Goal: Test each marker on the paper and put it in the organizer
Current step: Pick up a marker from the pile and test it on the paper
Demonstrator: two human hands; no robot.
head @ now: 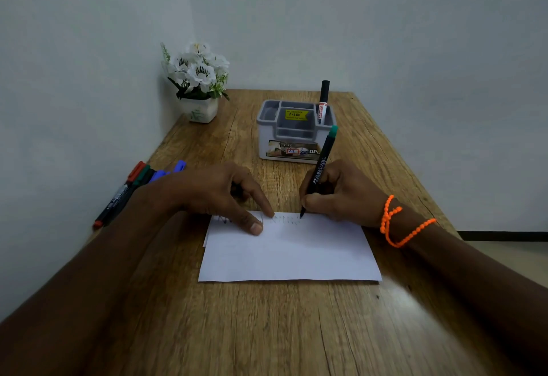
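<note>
A white sheet of paper [290, 254] lies on the wooden table, with faint scribbles along its top edge. My right hand [341, 194] grips a black marker with a green end [321, 165], its tip touching the paper near the top edge. My left hand [216, 194] presses the paper's top left part with straight forefinger and thumb. Behind the paper stands a grey organizer [293, 132] with one black-capped marker [323, 99] upright in its right rear slot. Several capped markers [130, 188], red, green and blue, lie at the table's left edge, partly hidden by my left wrist.
A small white pot of white artificial flowers [198, 82] stands in the back left corner against the wall. Walls close the table at the left and back. The table's right edge [415, 174] drops to the floor.
</note>
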